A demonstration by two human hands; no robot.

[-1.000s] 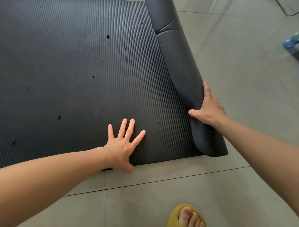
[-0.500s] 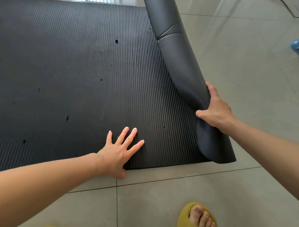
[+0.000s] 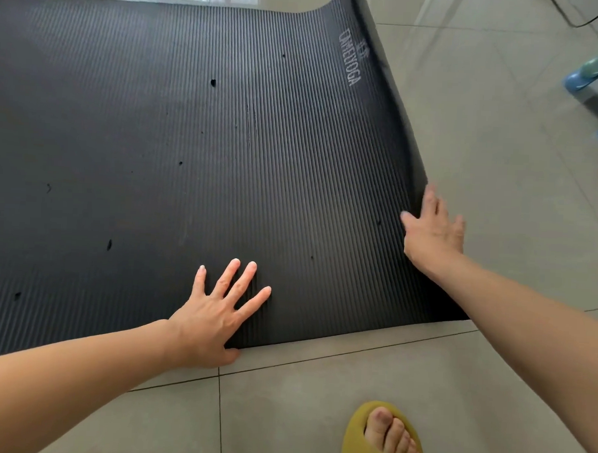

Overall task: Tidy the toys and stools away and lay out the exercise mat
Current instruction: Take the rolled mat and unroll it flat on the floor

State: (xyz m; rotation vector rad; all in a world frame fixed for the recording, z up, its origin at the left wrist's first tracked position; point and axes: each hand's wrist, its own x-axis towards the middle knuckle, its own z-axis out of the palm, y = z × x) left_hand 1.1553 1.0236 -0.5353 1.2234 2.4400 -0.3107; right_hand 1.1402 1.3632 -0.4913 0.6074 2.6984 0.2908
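Observation:
A black ribbed exercise mat [image 3: 191, 153] lies spread over the tiled floor, with pale lettering near its far right corner. Its right edge still curves up slightly. My left hand [image 3: 218, 312] presses flat on the mat's near edge with its fingers spread. My right hand [image 3: 434, 232], blurred by motion, is at the mat's right edge with its fingers extended; its thumb lies on the ribbed top.
A foot in a yellow slipper [image 3: 384, 439] stands on the tiles at the bottom right. Blue and green plastic stool legs [image 3: 595, 71] show at the right edge. A dark cable [image 3: 580, 19] runs across the floor at the top right.
The rolled flap on the mat's right side has unrolled and now lies nearly flat. My right hand, which held that flap, has moved outward with it and opened. The left hand stayed put.

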